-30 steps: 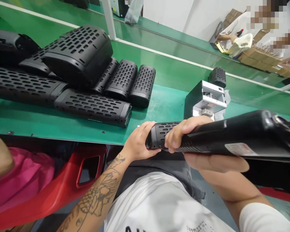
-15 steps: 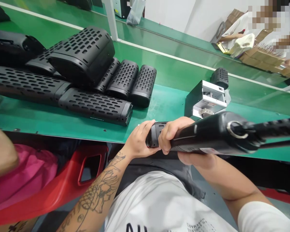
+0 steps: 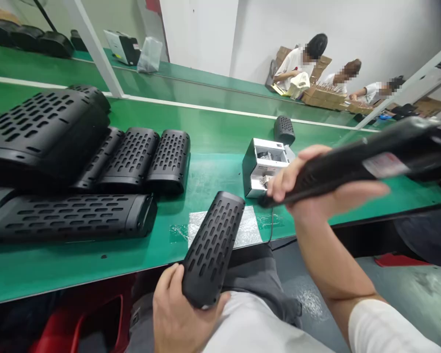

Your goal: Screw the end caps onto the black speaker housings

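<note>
My left hand (image 3: pixel 185 306) is closed around the lower end of a black slotted housing (image 3: pixel 213 247). The housing is tilted, its far end over a clear-wrapped sheet (image 3: pixel 248 228) at the bench edge. Raised on the right, my right hand (image 3: pixel 308 191) grips a black electric screwdriver (image 3: pixel 353 162) with a white label, blurred by motion. The screwdriver's narrow end points left, apart from the housing, in front of a small black-and-silver box-shaped machine (image 3: pixel 257 166).
Several more slotted housings (image 3: pixel 169 159) lie stacked on the green bench (image 3: pixel 213 171) at left. One small slotted piece (image 3: pixel 284 128) stands behind the machine. A white post (image 3: pixel 95 49) rises behind the stack. Co-workers (image 3: pixel 297 68) sit by cardboard boxes (image 3: pixel 323 98) at the far bench.
My right hand has lifted the screwdriver up and away to the right. My left hand has drawn the housing nearer and tilted it, baring the wrapped sheet. The view has shifted right.
</note>
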Tool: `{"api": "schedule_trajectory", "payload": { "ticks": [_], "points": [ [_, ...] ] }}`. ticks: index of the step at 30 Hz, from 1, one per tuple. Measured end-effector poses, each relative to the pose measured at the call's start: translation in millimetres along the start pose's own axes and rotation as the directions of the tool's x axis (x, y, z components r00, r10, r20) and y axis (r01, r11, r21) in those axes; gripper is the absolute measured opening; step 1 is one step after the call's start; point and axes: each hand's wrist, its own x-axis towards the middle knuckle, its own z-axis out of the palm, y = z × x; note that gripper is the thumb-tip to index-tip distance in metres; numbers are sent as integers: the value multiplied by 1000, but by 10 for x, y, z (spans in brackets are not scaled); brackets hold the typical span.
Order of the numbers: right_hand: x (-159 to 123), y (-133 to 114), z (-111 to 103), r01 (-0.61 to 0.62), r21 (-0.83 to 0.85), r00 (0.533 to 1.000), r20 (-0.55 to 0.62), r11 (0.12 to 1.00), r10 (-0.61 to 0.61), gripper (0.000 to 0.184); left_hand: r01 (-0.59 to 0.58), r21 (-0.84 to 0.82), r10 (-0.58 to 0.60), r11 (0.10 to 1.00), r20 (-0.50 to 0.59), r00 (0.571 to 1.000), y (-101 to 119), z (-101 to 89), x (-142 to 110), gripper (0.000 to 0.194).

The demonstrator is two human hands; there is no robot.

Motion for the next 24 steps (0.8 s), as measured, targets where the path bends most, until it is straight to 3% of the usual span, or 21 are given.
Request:
{"api": "schedule_trajectory", "payload": {
  "ticks": [2, 3, 5, 8, 10, 11, 12, 14, 16, 17, 18, 19, 20, 21, 22, 24],
  "points": [
    [304, 205, -268, 111, -77, 981, -149, 991, -122, 81, 114, 29, -111, 993, -78, 991, -5, -94, -119, 156],
    [422, 334, -398, 127, -139, 972, -180, 982, -151, 78, 105, 10, -104, 994, -67, 992, -48, -181, -95, 150],
    [553, 590, -624, 126, -212, 966, -198, 969, -169, 78, -39, -66, 43, 997, 58, 997, -199, -416, 128, 128],
    [526, 849, -815, 93, -205, 978, -162, 974, -128, 79, -200, -109, 216, 974, 172, 961, -433, -775, 797, 94],
    [451, 909, -846, 81, -186, 984, -139, 979, -108, 80, -305, 1, 303, 952, 113, 946, -467, -898, 1310, 96],
    [418, 912, -844, 81, -182, 985, -133, 980, -106, 81, -401, 40, 394, 915, 110, 912, -432, -909, 1543, 99],
    [393, 904, -837, 80, -181, 986, -128, 980, -104, 80, -504, 36, 494, 863, 158, 855, -367, -888, 1749, 104],
    [368, 875, -819, 79, -185, 987, -123, 980, -103, 78, -682, -87, 673, 726, 291, 680, -187, -779, 2067, 111],
    [361, 851, -803, 80, -193, 986, -130, 978, -107, 77, -759, -265, 787, 595, 381, 485, -12, -647, 2285, 106],
    [358, 842, -794, 80, -196, 985, -136, 977, -108, 78, -765, -331, 816, 552, 405, 413, 53, -592, 2367, 101],
    [352, 831, -785, 79, -196, 984, -143, 977, -109, 79, -762, -373, 827, 529, 427, 365, 99, -550, 2435, 96],
    [343, 813, -774, 79, -193, 982, -154, 978, -110, 80, -755, -385, 821, 531, 455, 345, 130, -521, 2489, 93],
    [329, 781, -763, 77, -186, 981, -164, 979, -108, 81, -747, -366, 797, 555, 492, 351, 150, -501, 2527, 91],
    [308, 729, -751, 78, -177, 978, -179, 981, -110, 81, -735, -315, 753, 601, 532, 388, 166, -487, 2547, 90],
    [282, 651, -741, 80, -166, 974, -197, 983, -112, 80, -715, -235, 691, 658, 565, 451, 182, -473, 2547, 86],
    [206, 410, -732, 93, -129, 970, -214, 987, -119, 80, -627, -36, 526, 778, 583, 619, 227, -432, 2494, 79]
  ]
}}
